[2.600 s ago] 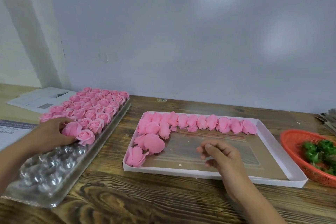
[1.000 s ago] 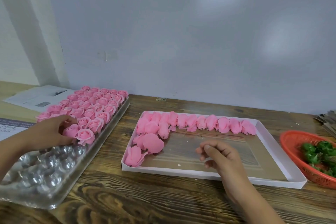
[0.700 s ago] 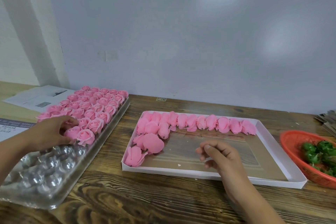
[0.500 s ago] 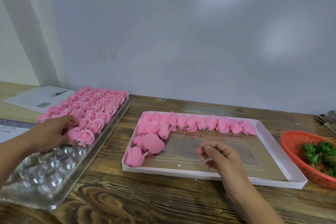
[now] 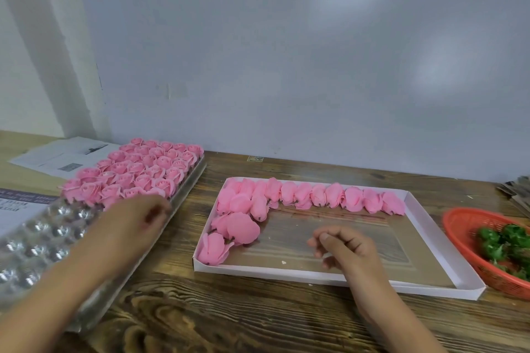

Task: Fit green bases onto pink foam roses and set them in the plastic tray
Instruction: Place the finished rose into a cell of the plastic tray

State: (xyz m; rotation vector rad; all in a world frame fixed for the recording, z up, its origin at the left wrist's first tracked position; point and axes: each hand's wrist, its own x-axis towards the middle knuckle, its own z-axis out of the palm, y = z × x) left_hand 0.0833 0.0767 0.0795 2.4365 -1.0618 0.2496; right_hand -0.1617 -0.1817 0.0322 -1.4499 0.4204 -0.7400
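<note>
1. The left hand [image 5: 134,223] hovers over the right edge of the clear plastic blister tray [image 5: 43,241], just in front of the nearest pink foam roses [image 5: 137,172] standing upright in its far cups. The hand is blurred; its fingers look curled together, but I cannot tell whether they pinch a rose or hold nothing.
2. The tray's near cups (shiny, silvery domes) show bare under and beside the left forearm.
3. The right hand [image 5: 344,246] hangs above the near middle of the shallow white cardboard box [image 5: 447,243], fingers loosely curled, thumb out towards the left, holding nothing that shows.
4. More pink foam roses lying on their sides [image 5: 315,195] line the box's far wall and run down its left side, well apart from the right hand; the nearest lies to its left.
5. The green plastic bases [image 5: 504,243] sit heaped in a round red mesh basket [image 5: 459,223] just right of the box, beyond the right hand's reach side, untouched.
6. Everything rests on a dark-grained wooden table [image 5: 258,321]; printed papers [image 5: 63,155] lie at far left.
</note>
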